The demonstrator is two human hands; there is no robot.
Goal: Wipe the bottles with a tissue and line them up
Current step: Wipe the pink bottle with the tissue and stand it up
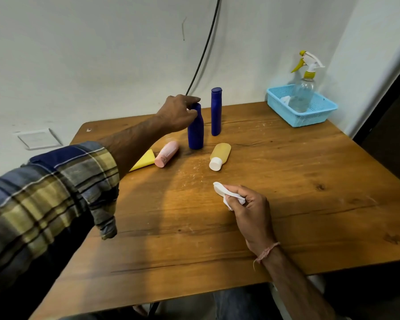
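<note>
On my feed, a scuffed, knotty brown wooden counter (310,192) fills a corner of plain white wall (102,54), and a black cable (206,47) hangs at top centre. Mid-frame, the left hand (178,114) curls its fingers (192,99) round the cap of an upright dark blue shouldered plastic bottle (195,132), just beside a taller slim blue bottle (216,112). A pink bottle (166,154) and an amber white-capped bottle (220,155) lie below them. At lower centre, the right hand (249,211) pinches a crumpled white tissue (226,194). At upper right, a light blue mesh basket (319,116) holds a clear spray bottle (303,93).

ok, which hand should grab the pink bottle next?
Left, probably. The left hand grips the short blue bottle close to the lying pink bottle; the right hand is farther off and holds the tissue.
</note>
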